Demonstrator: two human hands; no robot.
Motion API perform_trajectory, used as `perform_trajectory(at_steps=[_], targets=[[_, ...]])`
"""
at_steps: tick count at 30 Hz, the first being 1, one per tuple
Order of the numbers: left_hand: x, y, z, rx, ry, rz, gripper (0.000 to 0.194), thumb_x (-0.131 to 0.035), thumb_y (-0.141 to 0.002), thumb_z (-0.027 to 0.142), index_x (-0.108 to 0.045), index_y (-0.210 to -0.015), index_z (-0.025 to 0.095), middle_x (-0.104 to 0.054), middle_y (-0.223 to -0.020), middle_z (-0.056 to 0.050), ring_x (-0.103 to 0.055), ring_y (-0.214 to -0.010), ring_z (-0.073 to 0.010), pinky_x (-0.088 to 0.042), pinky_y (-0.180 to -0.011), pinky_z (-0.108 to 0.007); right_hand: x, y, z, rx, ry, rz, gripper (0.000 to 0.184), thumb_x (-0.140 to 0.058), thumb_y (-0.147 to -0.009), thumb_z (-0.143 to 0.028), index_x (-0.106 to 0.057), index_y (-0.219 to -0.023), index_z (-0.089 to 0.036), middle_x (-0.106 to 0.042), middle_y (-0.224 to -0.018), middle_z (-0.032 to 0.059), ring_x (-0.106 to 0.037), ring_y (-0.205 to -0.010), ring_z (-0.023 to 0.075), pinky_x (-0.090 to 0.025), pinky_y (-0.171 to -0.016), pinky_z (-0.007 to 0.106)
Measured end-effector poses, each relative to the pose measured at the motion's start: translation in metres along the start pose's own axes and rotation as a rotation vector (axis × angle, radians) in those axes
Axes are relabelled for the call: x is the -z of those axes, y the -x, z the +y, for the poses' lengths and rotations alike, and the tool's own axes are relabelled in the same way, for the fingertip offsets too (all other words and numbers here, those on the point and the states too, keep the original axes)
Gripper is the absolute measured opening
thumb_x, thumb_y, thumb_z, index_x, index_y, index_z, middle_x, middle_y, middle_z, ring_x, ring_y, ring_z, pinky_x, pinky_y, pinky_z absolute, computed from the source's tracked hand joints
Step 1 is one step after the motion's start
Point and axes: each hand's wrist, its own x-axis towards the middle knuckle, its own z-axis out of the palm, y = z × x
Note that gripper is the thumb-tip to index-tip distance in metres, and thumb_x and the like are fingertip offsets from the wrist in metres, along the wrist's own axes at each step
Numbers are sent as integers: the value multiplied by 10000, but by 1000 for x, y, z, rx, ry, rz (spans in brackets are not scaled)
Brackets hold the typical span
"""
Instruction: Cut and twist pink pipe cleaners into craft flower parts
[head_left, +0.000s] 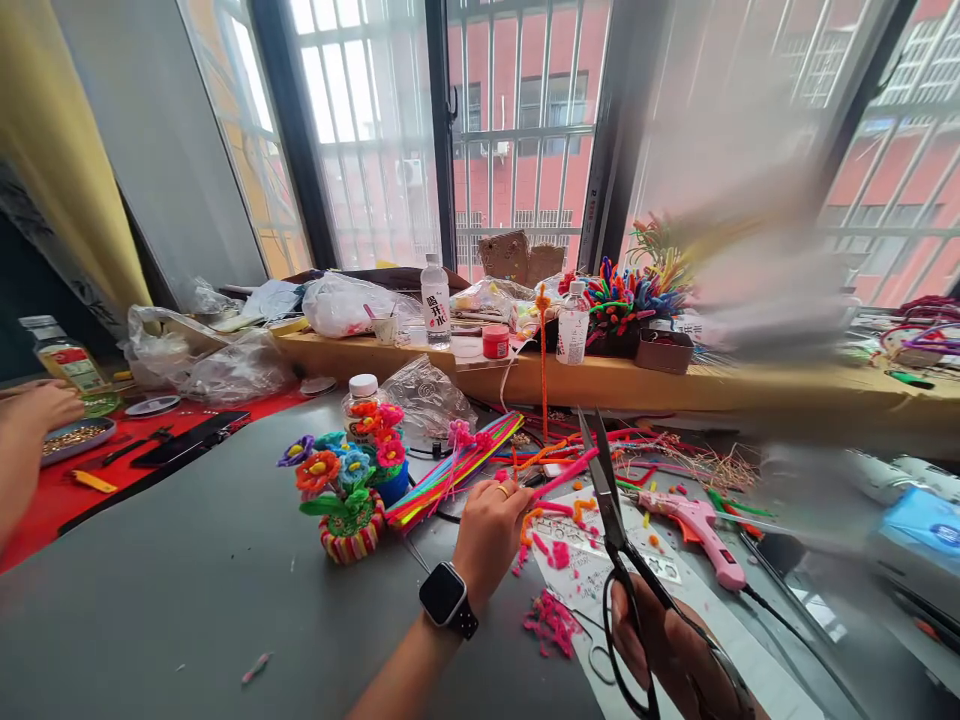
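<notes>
My left hand, with a smartwatch on the wrist and a ring on one finger, is closed in a pinch on a pink pipe cleaner lying on the grey table. My right hand grips the black handles of a pair of scissors. The blades point up and away, slightly apart, just right of the left hand. Pink fuzzy clippings lie between the two hands on a white sheet.
Pipe-cleaner flower pots and a bundle of coloured pipe cleaners lie left of my hands. A pink glue gun rests to the right. Another person's hand is at the left edge near a dish. Bottles and bags line the windowsill.
</notes>
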Motion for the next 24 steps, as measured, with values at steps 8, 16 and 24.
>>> perform_trajectory(at_steps=[8, 16, 24], targets=[[-3, 1, -4, 28, -28, -15, 209, -411, -810, 159, -615, -800, 202, -581, -657, -20, -540, -667, -134, -409, -704, -286, -9, 7, -7, 39, 39, -55, 378, -492, -701, -548, -490, -675, -170, -437, -559, -4, -388, -482, 111, -311, -480, 244], [-2, 0, 1, 14, -2, -20, 197, -422, -801, 147, -600, -729, 190, -597, -657, -12, -529, -636, -132, -402, -689, -290, -9, 4, -4, -64, 85, 82, 415, -533, -669, -564, -503, -643, -151, -462, -493, -11, -412, -438, 101, -339, -486, 240], [3, -1, -2, 92, -31, 36, 234, -365, -830, 178, -586, -752, 181, -581, -679, -24, -508, -630, -135, -384, -629, -269, -5, 6, -3, -5, 95, -48, 519, -444, -623, -688, -518, -758, -193, -411, -551, -7, -358, -465, 119, -284, -455, 252]])
